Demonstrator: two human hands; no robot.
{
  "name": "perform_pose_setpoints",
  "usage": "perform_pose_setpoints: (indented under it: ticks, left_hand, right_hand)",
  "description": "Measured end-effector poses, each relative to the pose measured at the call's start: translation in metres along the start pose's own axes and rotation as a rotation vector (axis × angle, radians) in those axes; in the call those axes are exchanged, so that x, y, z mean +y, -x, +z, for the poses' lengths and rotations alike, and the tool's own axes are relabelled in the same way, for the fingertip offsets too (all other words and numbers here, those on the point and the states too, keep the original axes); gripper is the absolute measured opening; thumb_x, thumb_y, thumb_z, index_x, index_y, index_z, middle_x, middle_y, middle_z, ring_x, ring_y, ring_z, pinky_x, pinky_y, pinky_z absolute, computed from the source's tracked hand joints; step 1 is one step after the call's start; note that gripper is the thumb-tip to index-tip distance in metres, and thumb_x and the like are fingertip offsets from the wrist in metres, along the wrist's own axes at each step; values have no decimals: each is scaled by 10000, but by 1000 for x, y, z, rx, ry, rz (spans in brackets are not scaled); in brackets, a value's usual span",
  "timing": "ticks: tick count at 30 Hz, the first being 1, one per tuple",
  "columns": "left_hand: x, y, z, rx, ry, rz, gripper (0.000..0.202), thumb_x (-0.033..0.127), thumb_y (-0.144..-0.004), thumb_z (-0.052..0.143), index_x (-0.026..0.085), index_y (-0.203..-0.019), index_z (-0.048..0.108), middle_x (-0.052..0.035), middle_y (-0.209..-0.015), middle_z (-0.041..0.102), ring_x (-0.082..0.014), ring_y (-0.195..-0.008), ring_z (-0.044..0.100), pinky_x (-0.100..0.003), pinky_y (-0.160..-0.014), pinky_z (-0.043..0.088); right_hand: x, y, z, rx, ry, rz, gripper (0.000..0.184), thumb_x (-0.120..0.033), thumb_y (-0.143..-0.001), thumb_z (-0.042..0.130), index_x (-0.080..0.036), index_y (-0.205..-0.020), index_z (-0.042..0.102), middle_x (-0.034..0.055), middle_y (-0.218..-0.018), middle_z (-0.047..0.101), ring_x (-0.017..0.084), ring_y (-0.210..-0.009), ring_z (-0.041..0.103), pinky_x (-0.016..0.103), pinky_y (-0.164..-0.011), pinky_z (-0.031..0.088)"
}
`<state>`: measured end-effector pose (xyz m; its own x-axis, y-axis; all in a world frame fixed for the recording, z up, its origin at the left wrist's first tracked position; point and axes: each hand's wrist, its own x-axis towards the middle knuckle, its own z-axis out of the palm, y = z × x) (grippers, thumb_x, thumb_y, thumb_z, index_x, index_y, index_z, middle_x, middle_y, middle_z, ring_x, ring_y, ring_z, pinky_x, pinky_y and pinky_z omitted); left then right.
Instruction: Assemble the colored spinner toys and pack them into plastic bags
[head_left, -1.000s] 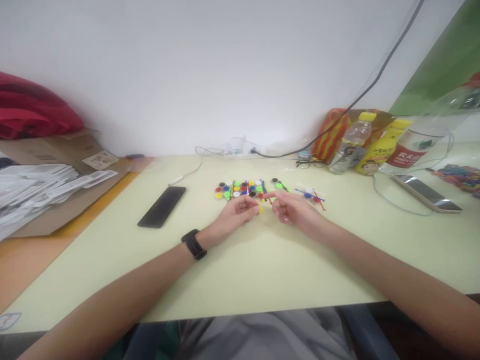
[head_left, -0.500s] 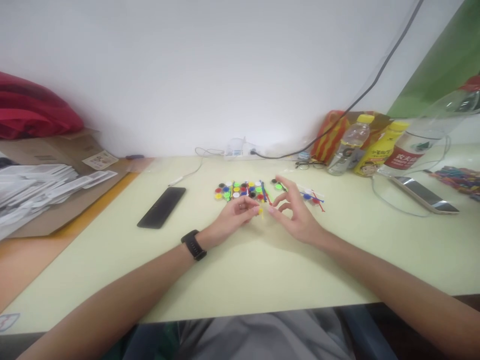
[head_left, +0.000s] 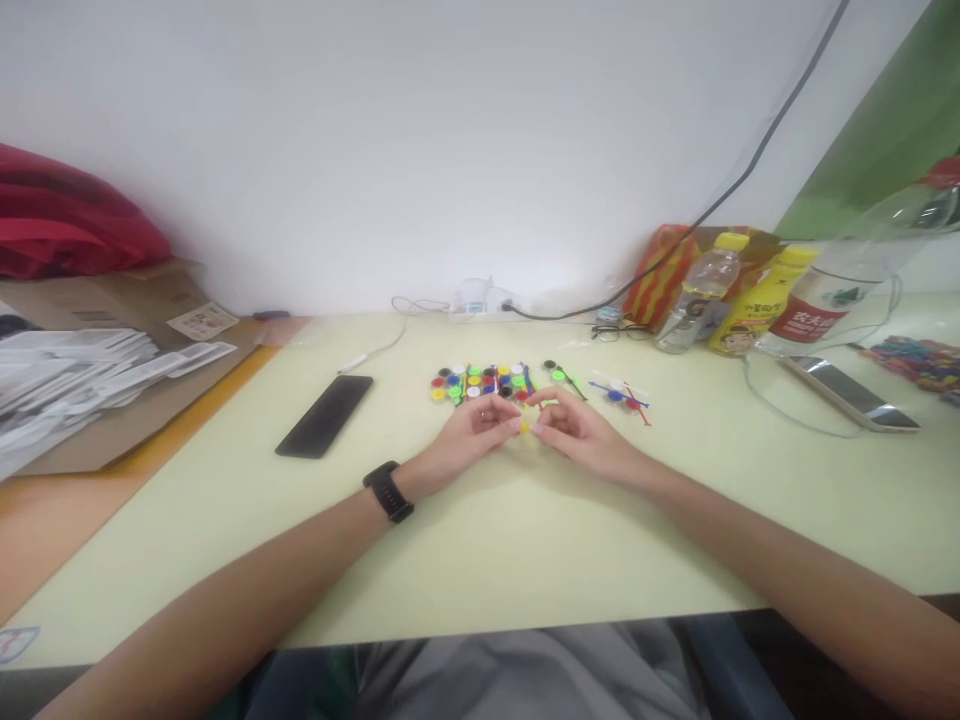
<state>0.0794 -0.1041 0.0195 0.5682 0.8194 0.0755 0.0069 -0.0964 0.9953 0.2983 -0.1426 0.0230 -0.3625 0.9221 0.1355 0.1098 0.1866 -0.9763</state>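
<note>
Between the fingertips of both hands is a small yellow plastic piece point(head_left: 525, 427), partly covered by them. My left hand point(head_left: 480, 428), with a black watch point(head_left: 388, 491) on its wrist, pinches it from the left. From the right, my right hand point(head_left: 574, 430) closes thumb and fingers on the same piece. Just beyond my hands lie several colourful round discs point(head_left: 473, 378) with thin sticks among them. A green stick point(head_left: 574, 384) with a black and a green disc lies behind my right hand. Farther right are blue, red and white sticks point(head_left: 624, 396) with discs.
A black phone point(head_left: 324, 416) lies to the left, another phone point(head_left: 851, 392) to the right. Bottles point(head_left: 697, 295) and a striped bag point(head_left: 654, 275) stand at the back right. A cardboard box point(head_left: 112, 300) with white items is at the left. A power strip point(head_left: 480, 305) sits by the wall.
My right hand has come in from the right, its raised index finger folding down, and its fingertips now meet the yellow piece. My left hand keeps its pinch in nearly the same place.
</note>
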Motion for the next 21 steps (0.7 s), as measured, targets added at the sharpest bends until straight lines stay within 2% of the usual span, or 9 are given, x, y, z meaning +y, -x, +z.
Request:
perform_pose_setpoints:
  ticks: [4, 10, 15, 18, 21]
  left_hand:
    - [3, 0, 2, -41, -11, 14, 299, 437, -881, 783, 177, -988, 681, -48, -963, 684, -152, -830, 627, -256, -698, 449]
    - [3, 0, 1, -49, -25, -22, 321, 438, -860, 805, 181, -998, 671, -67, -1001, 723, -183, -895, 674, -273, -733, 498]
    - [0, 0, 2, -105, -33, -37, 319, 435, -880, 789, 183, -1042, 681, -88, -1042, 748, -212, -966, 699, -302, -800, 536]
    - [-1, 0, 2, -131, -47, 2, 321, 422, -893, 779, 171, -1081, 709, -108, -1115, 744, -228, -1028, 700, -340, -907, 537]
    - [-1, -1, 2, -131, -75, 41, 331, 406, -900, 773, 163, -1118, 717, -123, -1170, 731, -242, -1080, 689, -361, -972, 517]
  right_hand:
    - [4, 3, 5, -49, 56, -18, 384, -483, -968, 638, -239, -1239, 515, -35, -776, 538, 132, -667, 495, 254, -616, 398]
    - [3, 4, 3, -3, 252, -121, 284, -419, -1007, 572, -234, -1220, 599, 18, -852, 617, 163, -731, 566, 278, -638, 448]
    - [0, 2, -3, 14, 343, -165, 176, -341, -981, 595, -220, -1087, 666, 54, -1007, 661, 165, -786, 604, 275, -657, 477]
    - [-1, 1, -7, -12, 386, -165, 174, -320, -987, 561, -198, -1022, 679, 50, -954, 657, 166, -782, 597, 268, -644, 462]
    - [-1, 1, -10, -45, 466, -142, 193, -276, -981, 522, -187, -1041, 683, 29, -852, 640, 159, -726, 565, 258, -613, 421]
